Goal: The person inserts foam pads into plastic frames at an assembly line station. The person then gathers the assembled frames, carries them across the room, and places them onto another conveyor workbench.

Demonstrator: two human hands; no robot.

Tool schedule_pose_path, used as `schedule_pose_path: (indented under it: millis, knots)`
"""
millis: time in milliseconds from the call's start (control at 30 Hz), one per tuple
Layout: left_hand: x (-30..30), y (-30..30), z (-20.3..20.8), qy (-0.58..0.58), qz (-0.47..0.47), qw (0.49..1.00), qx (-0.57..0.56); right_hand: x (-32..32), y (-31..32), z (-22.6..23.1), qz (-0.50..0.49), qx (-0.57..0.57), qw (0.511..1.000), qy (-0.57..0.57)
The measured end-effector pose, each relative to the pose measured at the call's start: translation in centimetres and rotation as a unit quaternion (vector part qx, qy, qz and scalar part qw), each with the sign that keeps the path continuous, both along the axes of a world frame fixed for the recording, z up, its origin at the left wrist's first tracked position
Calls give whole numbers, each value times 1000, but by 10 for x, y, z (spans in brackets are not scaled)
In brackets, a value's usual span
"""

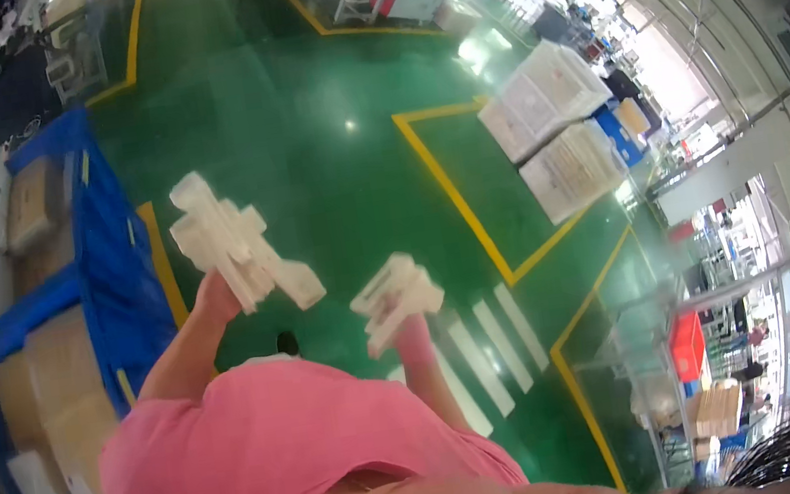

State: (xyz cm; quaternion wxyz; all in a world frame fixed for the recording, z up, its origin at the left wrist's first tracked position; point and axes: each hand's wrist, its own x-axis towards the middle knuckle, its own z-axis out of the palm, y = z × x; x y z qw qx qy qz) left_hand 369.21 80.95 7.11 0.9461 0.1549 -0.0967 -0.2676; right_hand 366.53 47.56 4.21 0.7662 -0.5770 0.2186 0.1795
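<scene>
A bundle of off-white, notched, tray-like pieces (234,237) is gripped by my left hand (216,296), held out ahead of my body above the floor. Its fingers are partly behind the pieces. My right hand (411,334) is closed on a smaller bundle of similar off-white pieces (399,293), a little lower and to the right. Both bundles are somewhat blurred, so I cannot tell whether they are foam or plastic. A gap of green floor separates the two bundles.
Blue-framed bins with cardboard boxes (72,393) stand close on my left. White crates (546,99) are stacked inside a yellow floor line (453,193) at right. White stripes (491,355) cross the green floor. A rack with a red bin (688,345) stands at far right.
</scene>
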Motion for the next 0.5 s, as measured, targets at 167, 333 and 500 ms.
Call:
schedule_pose_path:
  millis: [167,333,500]
  knots:
    - [100,-22,25,102,148,976,120,65,-67,-140,-104,194,975,-34]
    - [235,-10,21,71,97,989,81,192,-106,-194,41,-102,980,-163]
    - [373,-8,49,22,98,990,103,372,-99,-195,201,-335,861,-326]
